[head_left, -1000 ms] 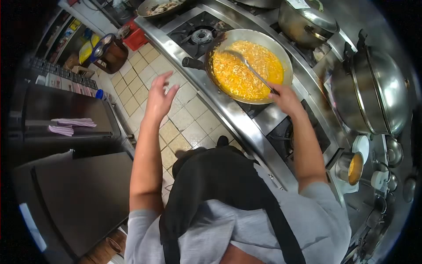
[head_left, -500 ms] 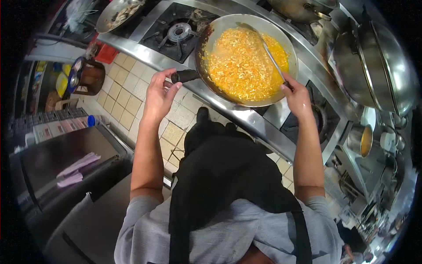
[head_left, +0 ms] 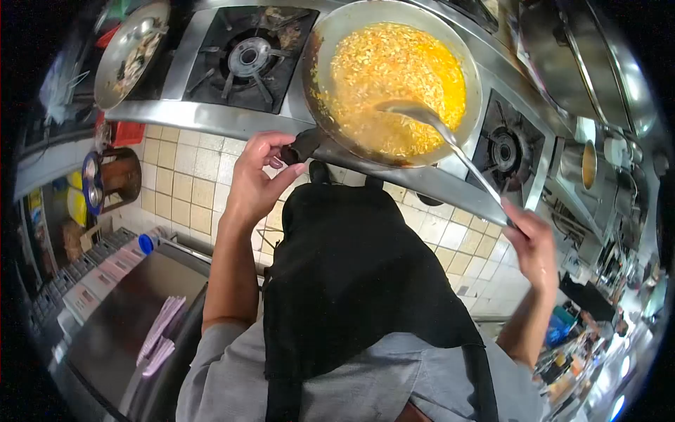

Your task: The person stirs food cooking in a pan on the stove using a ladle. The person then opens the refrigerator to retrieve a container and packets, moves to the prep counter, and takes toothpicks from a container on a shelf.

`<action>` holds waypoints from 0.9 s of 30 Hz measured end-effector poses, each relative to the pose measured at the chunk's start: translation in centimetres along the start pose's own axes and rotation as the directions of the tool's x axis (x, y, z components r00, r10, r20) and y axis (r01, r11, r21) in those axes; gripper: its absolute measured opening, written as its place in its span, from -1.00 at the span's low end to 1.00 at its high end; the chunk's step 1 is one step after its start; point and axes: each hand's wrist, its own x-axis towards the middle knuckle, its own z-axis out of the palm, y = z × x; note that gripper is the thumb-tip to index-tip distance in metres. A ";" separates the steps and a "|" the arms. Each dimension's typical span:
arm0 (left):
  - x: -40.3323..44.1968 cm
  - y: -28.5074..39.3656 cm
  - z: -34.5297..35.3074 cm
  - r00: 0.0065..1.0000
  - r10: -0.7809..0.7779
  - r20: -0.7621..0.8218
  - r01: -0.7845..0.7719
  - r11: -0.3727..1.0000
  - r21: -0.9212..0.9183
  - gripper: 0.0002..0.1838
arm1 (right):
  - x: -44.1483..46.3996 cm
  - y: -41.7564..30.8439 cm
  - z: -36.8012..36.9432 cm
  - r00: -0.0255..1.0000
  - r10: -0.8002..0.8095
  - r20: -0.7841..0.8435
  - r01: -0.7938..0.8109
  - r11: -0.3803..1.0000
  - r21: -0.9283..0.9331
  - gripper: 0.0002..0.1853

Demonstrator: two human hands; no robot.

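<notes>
– Left hand (head_left: pixel 256 177) curled around the pan handle (head_left: pixel 306 144), right hand (head_left: pixel 534 243) gripping the ladle (head_left: pixel 416 111)!
– And the pan (head_left: pixel 349 25) sits on the stove (head_left: pixel 211 121): food (head_left: pixel 390 60) in, mixing looks partway, yellow liquid (head_left: pixel 453 79) pooled rightward.

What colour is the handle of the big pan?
The handle is black; it shows best in the head view.

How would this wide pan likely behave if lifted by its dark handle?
The pan would probably feel heavy: yellow, grainy food covers most of its base. It would likely dip away from the dark handle, since the load sits well off to one side. The food might slosh, as its right edge looks wet and loose.
</notes>
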 end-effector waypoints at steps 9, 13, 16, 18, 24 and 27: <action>1.3 -1.0 -1.1 0.993 0.002 0.121 0.003 0.999 -0.039 -0.49 | -2.3 0.1 6.5 0.989 0.138 -0.058 -0.135 0.990 0.045 -0.49; 1.2 -1.0 -1.3 0.993 0.001 0.122 0.001 1.000 -0.015 -0.49 | 1.4 1.0 10.5 0.964 0.159 -0.213 -0.131 0.982 0.139 -0.53; 1.0 -0.7 -1.1 0.995 0.010 0.099 -0.008 1.000 -0.017 -0.49 | 2.0 1.7 10.6 0.951 0.162 -0.264 -0.092 0.962 0.258 -0.54; 0.8 -0.7 -1.1 0.997 0.014 0.082 -0.013 1.000 -0.021 -0.49 | 2.4 2.4 9.9 0.926 0.270 -0.263 -0.145 0.899 0.413 -0.54; 0.4 -0.5 -0.7 0.999 0.018 0.033 -0.017 0.999 -0.031 -0.50 | 7.2 1.5 9.3 0.860 0.430 -0.276 -0.261 0.834 0.485 -0.53; 0.5 -0.1 -0.6 0.999 0.021 0.034 -0.020 1.000 -0.009 -0.51 | 10.6 3.6 12.3 0.873 0.343 -0.346 -0.168 0.879 0.447 -0.54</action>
